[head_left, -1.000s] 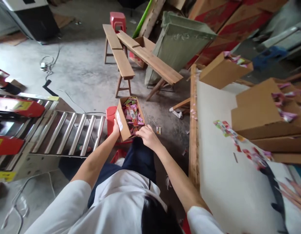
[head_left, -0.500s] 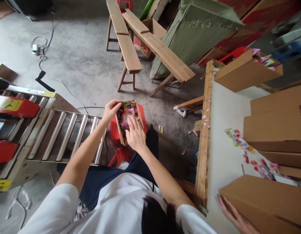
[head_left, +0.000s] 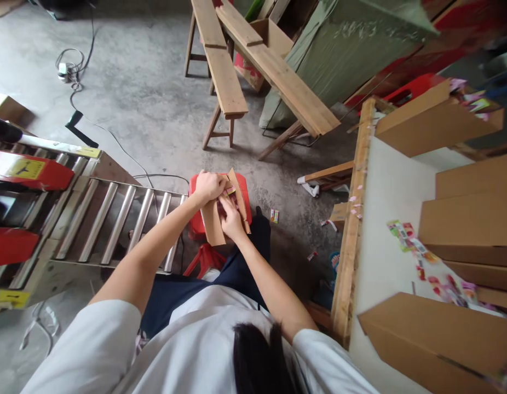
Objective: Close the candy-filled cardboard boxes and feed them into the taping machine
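Observation:
A small cardboard box (head_left: 213, 221) with raised flaps rests on a red plastic stool (head_left: 246, 189) in front of me. Small colourful packets (head_left: 231, 191) show inside it. My left hand (head_left: 211, 186) is closed over the box's far left side, its fingers bent inward and partly hidden. My right hand (head_left: 232, 220) reaches into the opening with its fingers stretched out over the packets; the fingertips are close to my left hand.
A roller conveyor (head_left: 117, 219) stands on the left. On the right is a white-topped table (head_left: 376, 219) with loose packets (head_left: 418, 251), a large carton (head_left: 442, 334) and other boxes. Wooden benches (head_left: 224, 82) stand ahead. One packet (head_left: 274, 215) lies on the floor.
My left hand has moved inward over the box edge, and my right hand has slid lower into it. The box flaps now stand spread outward. Another person's hand has left the carton at right.

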`<state>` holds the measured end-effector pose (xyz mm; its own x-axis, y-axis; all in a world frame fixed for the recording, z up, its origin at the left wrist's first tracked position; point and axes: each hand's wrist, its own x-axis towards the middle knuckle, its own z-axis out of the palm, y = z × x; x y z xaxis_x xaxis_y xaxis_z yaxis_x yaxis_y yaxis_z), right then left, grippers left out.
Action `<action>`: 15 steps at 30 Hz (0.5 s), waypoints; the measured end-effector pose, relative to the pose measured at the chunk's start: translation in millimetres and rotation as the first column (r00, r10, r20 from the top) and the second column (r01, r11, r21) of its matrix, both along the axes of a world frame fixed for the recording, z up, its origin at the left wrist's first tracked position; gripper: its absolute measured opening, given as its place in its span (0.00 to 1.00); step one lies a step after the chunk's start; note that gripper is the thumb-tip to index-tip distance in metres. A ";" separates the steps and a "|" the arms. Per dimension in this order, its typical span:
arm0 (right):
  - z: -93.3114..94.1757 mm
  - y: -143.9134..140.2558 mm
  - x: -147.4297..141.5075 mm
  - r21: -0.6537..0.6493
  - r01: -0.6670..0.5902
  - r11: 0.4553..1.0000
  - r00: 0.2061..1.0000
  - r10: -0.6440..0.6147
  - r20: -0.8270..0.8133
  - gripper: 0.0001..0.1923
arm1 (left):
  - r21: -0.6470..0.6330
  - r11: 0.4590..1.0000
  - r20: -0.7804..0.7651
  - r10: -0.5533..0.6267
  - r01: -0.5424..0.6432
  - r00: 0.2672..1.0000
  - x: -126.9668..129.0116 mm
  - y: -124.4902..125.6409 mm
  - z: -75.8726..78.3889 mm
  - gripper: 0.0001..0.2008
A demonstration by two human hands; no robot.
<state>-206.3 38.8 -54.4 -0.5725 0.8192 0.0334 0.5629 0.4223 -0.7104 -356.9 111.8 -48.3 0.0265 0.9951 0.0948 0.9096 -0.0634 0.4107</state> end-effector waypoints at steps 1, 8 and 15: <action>7.6 -1.6 5.7 -0.018 0.043 0.999 0.996 -0.045 -0.083 0.35 | 0.031 0.999 0.002 0.041 -0.041 0.999 5.6 -0.4 -4.0 0.19; 59.1 -9.1 34.3 0.042 0.294 0.955 0.945 -0.283 -0.166 0.31 | 0.240 0.955 0.149 0.142 -0.175 0.979 22.8 0.9 -17.6 0.18; 16.2 -51.0 -5.0 0.053 0.231 0.972 0.902 -0.234 0.364 0.59 | -0.067 0.702 0.804 0.458 -0.709 0.378 1.3 -27.6 -11.2 0.19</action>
